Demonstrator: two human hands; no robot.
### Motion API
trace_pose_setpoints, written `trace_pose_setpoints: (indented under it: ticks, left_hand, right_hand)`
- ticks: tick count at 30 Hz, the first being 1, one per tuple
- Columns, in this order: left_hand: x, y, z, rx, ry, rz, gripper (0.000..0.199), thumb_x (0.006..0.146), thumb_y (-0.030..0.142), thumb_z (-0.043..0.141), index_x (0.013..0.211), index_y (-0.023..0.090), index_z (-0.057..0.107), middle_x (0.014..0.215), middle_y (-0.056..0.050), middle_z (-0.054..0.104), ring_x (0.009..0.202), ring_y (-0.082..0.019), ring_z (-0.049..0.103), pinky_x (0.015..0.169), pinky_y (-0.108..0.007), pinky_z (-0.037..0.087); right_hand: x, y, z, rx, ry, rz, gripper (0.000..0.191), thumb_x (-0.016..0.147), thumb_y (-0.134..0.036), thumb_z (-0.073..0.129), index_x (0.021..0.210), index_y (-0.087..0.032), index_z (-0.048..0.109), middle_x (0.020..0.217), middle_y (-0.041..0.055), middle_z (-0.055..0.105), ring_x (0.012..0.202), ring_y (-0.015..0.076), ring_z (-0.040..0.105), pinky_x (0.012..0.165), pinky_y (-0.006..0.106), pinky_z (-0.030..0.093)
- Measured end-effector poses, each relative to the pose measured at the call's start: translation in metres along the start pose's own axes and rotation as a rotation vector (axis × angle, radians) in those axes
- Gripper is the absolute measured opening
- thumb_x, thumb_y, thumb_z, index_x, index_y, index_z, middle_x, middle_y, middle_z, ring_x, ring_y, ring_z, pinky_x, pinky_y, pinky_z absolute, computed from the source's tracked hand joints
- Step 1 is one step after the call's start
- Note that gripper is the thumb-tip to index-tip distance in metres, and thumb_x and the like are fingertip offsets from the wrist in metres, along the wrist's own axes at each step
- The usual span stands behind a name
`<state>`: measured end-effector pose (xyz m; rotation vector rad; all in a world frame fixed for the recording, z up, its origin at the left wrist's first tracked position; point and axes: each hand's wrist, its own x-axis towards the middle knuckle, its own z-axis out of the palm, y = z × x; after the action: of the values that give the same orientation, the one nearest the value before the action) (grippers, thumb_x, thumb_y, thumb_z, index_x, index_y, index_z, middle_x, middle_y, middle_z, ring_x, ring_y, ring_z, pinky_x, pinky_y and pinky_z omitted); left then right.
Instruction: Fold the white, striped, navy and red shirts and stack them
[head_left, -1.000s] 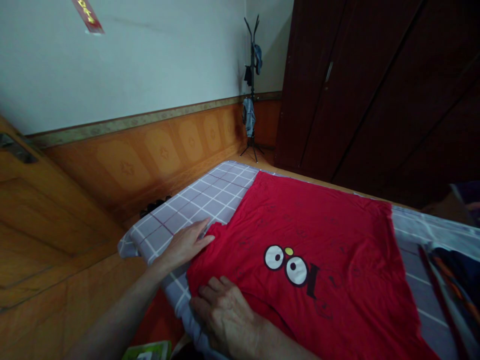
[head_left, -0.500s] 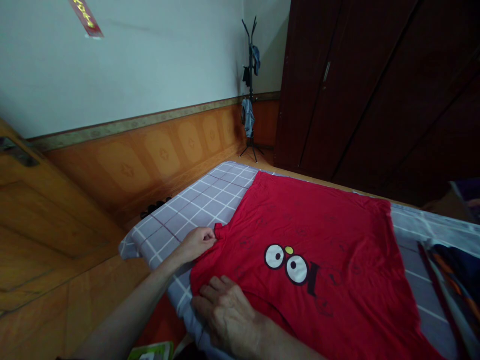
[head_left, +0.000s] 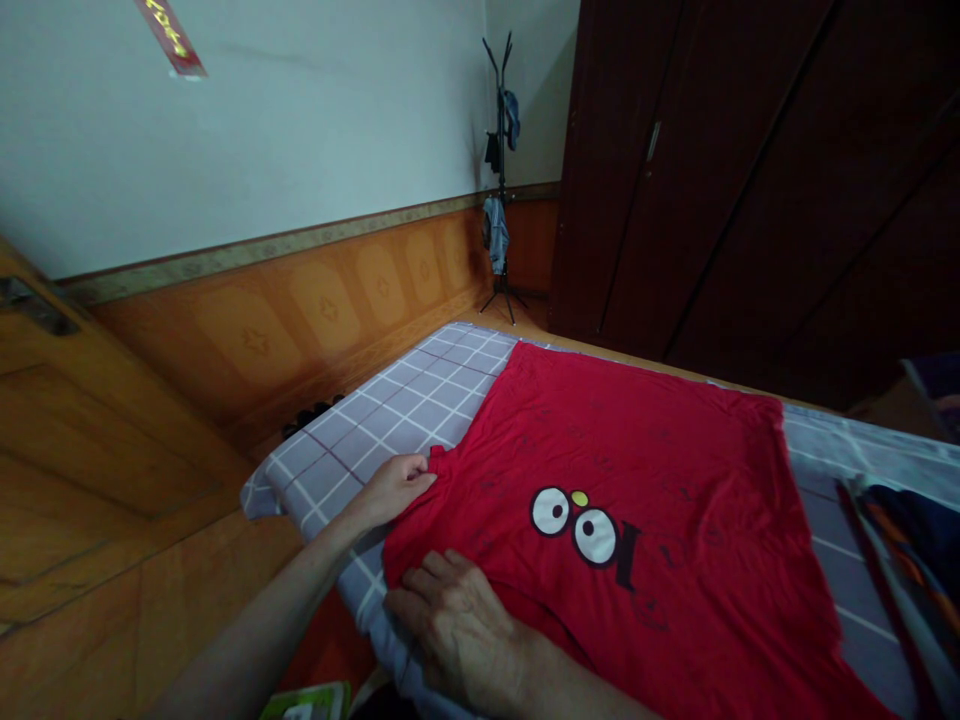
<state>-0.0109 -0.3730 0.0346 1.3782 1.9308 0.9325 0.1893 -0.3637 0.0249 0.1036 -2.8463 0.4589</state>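
Observation:
A red shirt with a print of two round eyes and a small yellow spot lies spread on a bed with a grey checked sheet. My left hand pinches the shirt's edge at its left side, beside a small folded-up corner. Nearer to me, my right hand rests on the shirt's near left part, its fingers curled into the cloth by the bed's edge. Its fingertips are partly hidden, but they appear to grip the red fabric.
Folded dark and orange clothes lie at the bed's right. Beyond the bed stand a coat rack and a dark wardrobe. A wooden door is at left. A green and white item sits below the near edge.

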Motion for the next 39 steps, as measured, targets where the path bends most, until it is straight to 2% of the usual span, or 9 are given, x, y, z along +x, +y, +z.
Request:
trace_pose_setpoints:
  ticks: [5,9,16,21,24,30,34,37,39]
  left_hand:
    - [-0.002,-0.002,-0.01,-0.044,0.203,-0.001,0.023,0.076,0.038,0.049,0.064,0.018,0.05,0.06,0.004,0.047,0.06,-0.013,0.044,0.059,-0.024,0.035]
    - [-0.008,0.003,-0.006,-0.153,0.278,-0.084,0.022,0.078,0.039,0.049,0.069,0.019,0.049,0.061,0.005,0.046,0.06,-0.012,0.044,0.058,-0.023,0.036]
    - [-0.009,-0.004,-0.011,-0.272,0.105,-0.133,0.032,0.071,0.043,0.062,0.089,0.018,0.052,0.081,-0.001,0.062,0.072,-0.017,0.058,0.065,-0.027,0.044]
    - [-0.001,-0.031,-0.031,0.034,0.243,-0.053,0.02,0.071,0.037,0.059,0.075,0.017,0.058,0.074,-0.001,0.062,0.074,-0.019,0.057,0.073,-0.029,0.043]
    - [-0.001,-0.038,-0.034,0.183,0.2,-0.044,0.026,0.076,0.043,0.055,0.081,0.018,0.061,0.074,-0.001,0.062,0.072,-0.019,0.058,0.068,-0.028,0.042]
    - [0.001,-0.027,-0.036,0.511,0.108,-0.087,0.028,0.078,0.045,0.051,0.071,0.019,0.059,0.062,0.001,0.058,0.062,-0.017,0.054,0.057,-0.026,0.035]
    - [0.015,-0.012,-0.031,0.462,0.122,-0.013,0.037,0.085,0.05,0.041,0.079,0.019,0.061,0.074,-0.002,0.062,0.072,-0.019,0.057,0.066,-0.027,0.039]
    - [0.025,-0.004,-0.02,0.41,0.128,-0.008,0.042,0.075,0.054,0.055,0.094,0.018,0.062,0.086,-0.004,0.064,0.077,-0.02,0.058,0.07,-0.028,0.041]
    - [0.03,0.0,-0.016,0.359,0.045,-0.011,0.044,0.072,0.054,0.059,0.095,0.017,0.063,0.083,-0.003,0.063,0.074,-0.019,0.057,0.066,-0.027,0.041]
  right_hand:
    - [-0.002,-0.001,0.001,-0.003,0.018,0.006,0.02,0.076,-0.022,0.06,0.094,-0.02,0.051,0.092,0.0015,0.059,0.087,0.0195,0.049,0.08,0.032,0.04]
    - [-0.001,0.0,0.001,0.003,0.024,0.015,0.016,0.078,-0.02,0.057,0.093,-0.02,0.051,0.092,0.0017,0.059,0.087,0.0188,0.049,0.08,0.031,0.039]
    - [0.0,-0.001,-0.002,-0.008,0.025,0.007,0.017,0.078,-0.021,0.057,0.094,-0.02,0.051,0.092,0.0001,0.06,0.086,0.018,0.049,0.079,0.031,0.04]
    - [0.0,-0.004,-0.008,-0.02,0.016,-0.006,0.021,0.078,-0.025,0.061,0.095,-0.021,0.05,0.093,-0.0001,0.06,0.086,0.0182,0.049,0.076,0.031,0.04]
    - [0.001,-0.005,-0.009,-0.026,0.013,-0.012,0.021,0.078,-0.027,0.061,0.095,-0.02,0.051,0.093,0.0004,0.06,0.084,0.0183,0.05,0.074,0.031,0.039]
    - [0.004,-0.01,-0.005,0.082,0.022,-0.087,0.011,0.084,-0.029,0.057,0.092,-0.023,0.051,0.084,-0.0041,0.06,0.076,0.0145,0.049,0.065,0.028,0.036]
    - [0.005,-0.013,0.001,0.147,0.046,-0.079,0.01,0.086,-0.031,0.054,0.089,-0.022,0.051,0.085,-0.0041,0.059,0.076,0.0135,0.048,0.063,0.027,0.034]
    - [0.003,-0.012,0.007,0.158,0.066,-0.048,0.007,0.083,-0.025,0.054,0.087,-0.023,0.05,0.084,-0.0044,0.059,0.075,0.0134,0.047,0.063,0.027,0.033]
    - [0.002,-0.01,0.012,0.147,0.061,-0.052,0.007,0.081,-0.024,0.054,0.086,-0.023,0.05,0.081,-0.0047,0.058,0.074,0.0134,0.046,0.063,0.027,0.032]
